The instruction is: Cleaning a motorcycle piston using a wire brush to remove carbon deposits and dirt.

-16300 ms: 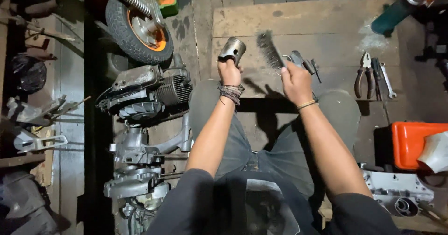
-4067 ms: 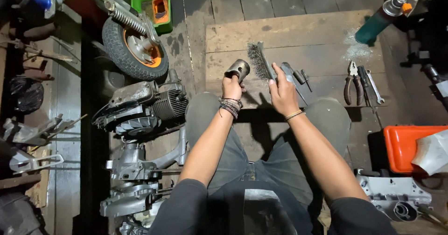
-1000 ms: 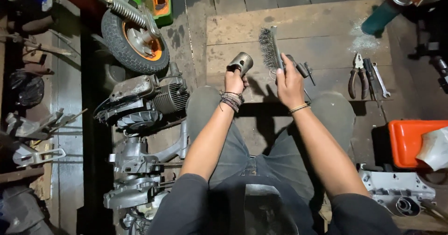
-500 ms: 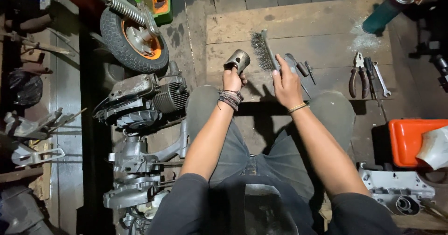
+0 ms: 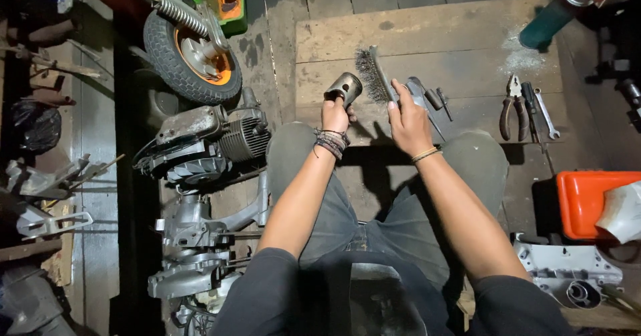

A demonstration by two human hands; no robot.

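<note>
Head view, looking down at lap and board (image 5: 467, 62). Left hand (image 5: 336, 116) closed round piston (image 5: 344, 88), held open end up over near edge of board. Right hand (image 5: 408, 119) just right of piston, fingers wrapped on handle of wire brush (image 5: 374, 76); bristles beside piston, contact not discernible. On board, right of brush: small tools (image 5: 434, 99) partly behind right hand, then pliers (image 5: 513, 106) and wrench (image 5: 544, 112) side by side. Green can (image 5: 551, 22) at far right corner of board. Left of board: wheel (image 5: 190, 52), with engine (image 5: 207, 146) nearer, on floor. Right of board, nearer: orange tub (image 5: 591, 199), metal casing (image 5: 567, 276) below it.
</note>
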